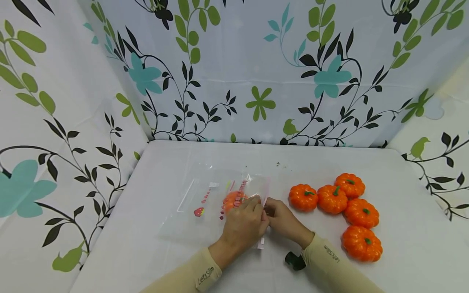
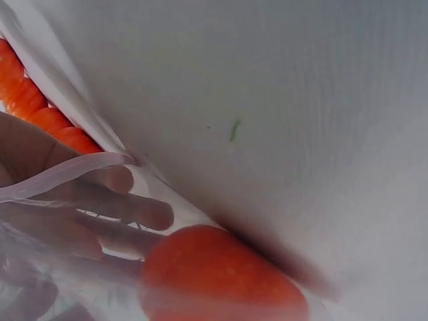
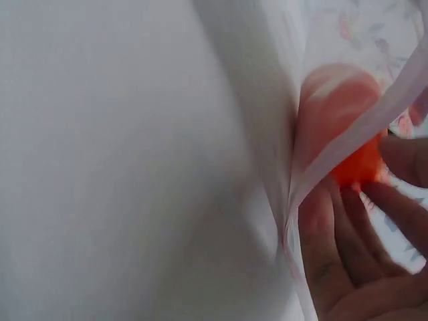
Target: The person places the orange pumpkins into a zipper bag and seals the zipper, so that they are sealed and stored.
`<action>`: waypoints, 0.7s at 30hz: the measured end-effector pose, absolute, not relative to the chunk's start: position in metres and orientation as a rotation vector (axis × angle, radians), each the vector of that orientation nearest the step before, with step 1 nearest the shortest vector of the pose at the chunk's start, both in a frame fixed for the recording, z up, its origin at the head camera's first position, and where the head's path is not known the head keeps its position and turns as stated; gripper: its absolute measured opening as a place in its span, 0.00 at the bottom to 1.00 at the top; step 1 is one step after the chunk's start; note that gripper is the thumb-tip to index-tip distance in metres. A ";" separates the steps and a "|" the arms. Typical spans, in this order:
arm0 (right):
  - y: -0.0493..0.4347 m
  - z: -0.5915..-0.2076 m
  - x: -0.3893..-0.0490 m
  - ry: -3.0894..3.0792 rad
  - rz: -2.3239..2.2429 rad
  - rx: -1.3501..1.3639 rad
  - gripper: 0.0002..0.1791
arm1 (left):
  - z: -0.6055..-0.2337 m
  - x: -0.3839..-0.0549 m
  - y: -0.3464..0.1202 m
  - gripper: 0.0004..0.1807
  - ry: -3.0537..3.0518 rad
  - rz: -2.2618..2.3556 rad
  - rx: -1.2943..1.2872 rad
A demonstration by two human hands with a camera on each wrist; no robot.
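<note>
A clear zip bag (image 1: 183, 224) with red print lies flat on the white table, its pink-edged mouth to the right. Inside it sits an orange toy pumpkin (image 1: 230, 200), partly covered by my left hand. My left hand (image 1: 243, 224) lies over the bag's mouth, fingers curled on the plastic. Against it, from the right, my right hand (image 1: 287, 221) meets the mouth; its fingertips are hidden in the head view. In the right wrist view, fingers (image 3: 321, 234) show beside the pink strip (image 3: 361, 134), close to the pumpkin (image 3: 338, 100). Their exact hold is unclear.
Several orange toy pumpkins (image 1: 360, 213) with green stems sit touching one another on the right of the table (image 1: 311, 162). A small dark item (image 1: 294, 261) is by the right cuff. Leaf-patterned curtains (image 1: 238, 73) surround the table.
</note>
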State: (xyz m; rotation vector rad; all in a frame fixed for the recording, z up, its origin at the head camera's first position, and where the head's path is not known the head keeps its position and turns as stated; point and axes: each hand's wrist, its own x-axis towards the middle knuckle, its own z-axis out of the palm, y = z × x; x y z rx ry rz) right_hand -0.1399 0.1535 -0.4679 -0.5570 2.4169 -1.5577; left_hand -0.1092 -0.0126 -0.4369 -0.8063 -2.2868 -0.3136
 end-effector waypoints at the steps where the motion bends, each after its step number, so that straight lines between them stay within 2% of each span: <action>1: 0.153 -0.468 -0.141 2.411 -1.553 -0.580 0.13 | -0.437 -0.109 -0.013 0.08 -2.284 -0.322 -0.806; 6: 0.149 -0.469 -0.146 2.332 -1.566 -0.694 0.15 | -0.438 -0.107 -0.014 0.06 -2.239 -0.378 -0.827; 11: 0.148 -0.470 -0.145 2.295 -1.518 -0.695 0.19 | -0.441 -0.108 -0.014 0.06 -2.193 -0.385 -0.833; 13: 0.149 -0.469 -0.145 2.280 -1.500 -0.710 0.18 | -0.440 -0.108 -0.014 0.06 -2.193 -0.383 -0.830; 16: 0.153 -0.465 -0.149 2.253 -1.536 -0.689 0.14 | -0.439 -0.108 -0.015 0.06 -2.203 -0.388 -0.834; 21: 0.159 -0.458 -0.157 2.271 -1.661 -0.525 0.15 | -0.435 -0.109 -0.014 0.07 -2.221 -0.395 -0.822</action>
